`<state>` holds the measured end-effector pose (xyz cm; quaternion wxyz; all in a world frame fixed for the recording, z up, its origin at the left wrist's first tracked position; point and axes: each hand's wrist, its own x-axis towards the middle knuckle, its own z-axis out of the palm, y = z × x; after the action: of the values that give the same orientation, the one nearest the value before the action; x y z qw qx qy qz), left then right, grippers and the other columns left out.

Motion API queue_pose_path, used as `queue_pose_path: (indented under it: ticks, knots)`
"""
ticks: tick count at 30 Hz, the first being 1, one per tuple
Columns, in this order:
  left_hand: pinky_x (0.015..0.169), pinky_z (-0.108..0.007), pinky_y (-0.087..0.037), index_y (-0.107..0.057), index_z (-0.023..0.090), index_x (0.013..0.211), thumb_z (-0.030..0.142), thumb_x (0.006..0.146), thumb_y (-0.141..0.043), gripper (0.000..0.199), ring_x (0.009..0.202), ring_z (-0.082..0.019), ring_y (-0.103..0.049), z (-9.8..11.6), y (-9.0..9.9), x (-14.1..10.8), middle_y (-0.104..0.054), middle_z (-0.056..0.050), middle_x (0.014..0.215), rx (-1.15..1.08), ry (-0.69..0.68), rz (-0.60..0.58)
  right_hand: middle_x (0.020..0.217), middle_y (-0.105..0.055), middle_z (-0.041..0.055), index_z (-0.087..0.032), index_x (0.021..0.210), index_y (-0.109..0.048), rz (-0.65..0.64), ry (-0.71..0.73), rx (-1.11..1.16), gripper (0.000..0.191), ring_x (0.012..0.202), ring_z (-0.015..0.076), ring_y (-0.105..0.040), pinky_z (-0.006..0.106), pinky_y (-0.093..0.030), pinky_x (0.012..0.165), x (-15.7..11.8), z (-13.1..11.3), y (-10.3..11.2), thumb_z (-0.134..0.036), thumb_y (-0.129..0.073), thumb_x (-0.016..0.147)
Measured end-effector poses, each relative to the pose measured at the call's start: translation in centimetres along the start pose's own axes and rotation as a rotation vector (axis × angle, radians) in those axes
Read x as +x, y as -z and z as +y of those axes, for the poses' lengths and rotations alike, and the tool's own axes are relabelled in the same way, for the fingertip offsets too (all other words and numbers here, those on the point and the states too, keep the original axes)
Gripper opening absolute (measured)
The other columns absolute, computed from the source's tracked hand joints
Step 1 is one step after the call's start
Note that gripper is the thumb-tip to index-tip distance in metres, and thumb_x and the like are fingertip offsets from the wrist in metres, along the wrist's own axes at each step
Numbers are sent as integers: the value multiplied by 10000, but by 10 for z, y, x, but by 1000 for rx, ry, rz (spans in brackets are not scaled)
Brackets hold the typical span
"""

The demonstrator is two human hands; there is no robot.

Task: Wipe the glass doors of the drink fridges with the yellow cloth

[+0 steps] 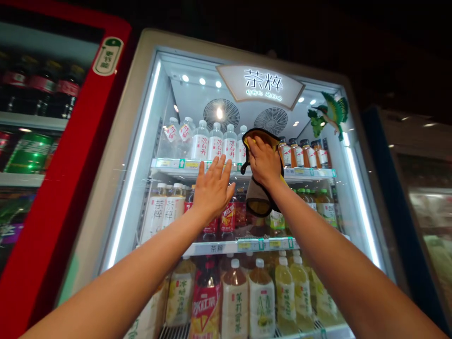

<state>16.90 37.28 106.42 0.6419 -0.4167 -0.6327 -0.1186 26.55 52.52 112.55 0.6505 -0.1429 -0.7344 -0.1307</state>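
My left hand [213,188] is raised in front of the glass door of a lit drinks fridge [141,61], fingers spread and nothing in it. To its right, my right hand [263,161] lies over a grey cloth with black and yellow edging [259,190], against the glass. The fingers look stretched over the cloth, which hangs down below the palm. Behind the glass stand water bottles [201,141] on the top shelf and tea bottles [235,292] on the lower one.
A red-framed fridge [70,155] with dark bottles and green cans stands at the left. A lit sign [261,86] spans the door's top, and a green bird decoration [330,113] is at upper right. Another display case [427,188] stands at the far right.
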Motion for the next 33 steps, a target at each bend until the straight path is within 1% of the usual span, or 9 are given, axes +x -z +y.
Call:
queue_pose_path:
  ticks: [5, 8, 12, 16, 21, 24, 28, 31, 33]
  knots:
    - [1249, -562, -72, -291, 150, 1558, 380, 999, -381, 611, 1549, -285, -156, 15, -8, -5, -231, -143, 1656, -14, 19, 25, 1599, -390, 90, -228, 1535, -403, 49, -226, -44, 531, 1387, 323, -424, 540, -403, 1071, -35, 22, -1, -264, -280, 1020]
    - [1249, -560, -70, -296, 142, 1559, 360, 995, -389, 612, 1545, -284, -177, 23, -9, -4, -248, -147, 1649, -18, 5, 31, 1600, -390, 86, -256, 1542, -389, 5, -131, -61, 536, 1376, 318, -439, 544, -409, 1066, -56, 16, -2, -258, -301, 1014]
    - [1250, -562, -76, -290, 162, 1566, 342, 980, -419, 627, 1544, -278, -185, 37, -12, 9, -260, -140, 1646, -17, -18, 33, 1610, -379, 47, -312, 1549, -365, -51, 26, -47, 537, 1365, 294, -459, 518, -412, 1078, -32, 27, 3, -280, -312, 1015]
    - [1251, -559, -74, -296, 146, 1559, 352, 992, -400, 612, 1546, -274, -174, 47, -16, 17, -257, -148, 1646, -6, -8, 20, 1602, -388, 80, -252, 1539, -396, 5, -72, -14, 532, 1374, 306, -446, 512, -401, 1089, -5, 71, 9, -283, -297, 1017]
    - [1251, -571, -58, -138, 193, 1601, 354, 976, -440, 712, 1552, -274, -144, 50, -15, 8, -202, -130, 1665, -28, -17, 22, 1591, -396, 116, -217, 1531, -411, 71, -271, -34, 534, 1402, 329, -405, 571, -379, 1091, -53, 97, 3, -260, -282, 1015]
    - [1252, -567, -44, -132, 189, 1604, 349, 975, -436, 717, 1552, -273, -139, 57, -15, 10, -196, -130, 1665, -45, -58, 11, 1593, -399, 94, -252, 1532, -412, 6, -201, -55, 530, 1392, 333, -414, 570, -396, 1075, -74, 89, 3, -260, -304, 1012]
    - [1253, -562, -42, -292, 144, 1564, 363, 991, -378, 619, 1551, -279, -144, 80, -21, 28, -220, -135, 1657, -41, -60, -19, 1612, -373, 49, -302, 1544, -378, -62, -40, -49, 532, 1382, 307, -437, 548, -390, 1096, -42, 99, 10, -271, -306, 1017]
    - [1254, -560, -48, -293, 110, 1558, 370, 987, -372, 632, 1550, -278, -151, 94, -27, 37, -235, -148, 1650, -39, -26, -26, 1616, -363, 60, -269, 1548, -373, -30, -88, -44, 532, 1405, 298, -418, 528, -375, 1115, -13, 129, 16, -269, -291, 1022]
    - [1258, -547, -56, -261, 92, 1565, 377, 984, -379, 658, 1550, -269, -154, 99, -30, 36, -243, -159, 1646, -43, -11, -22, 1610, -371, 76, -239, 1541, -389, 9, -177, -32, 531, 1414, 302, -407, 529, -368, 1120, -15, 149, 16, -261, -278, 1022]
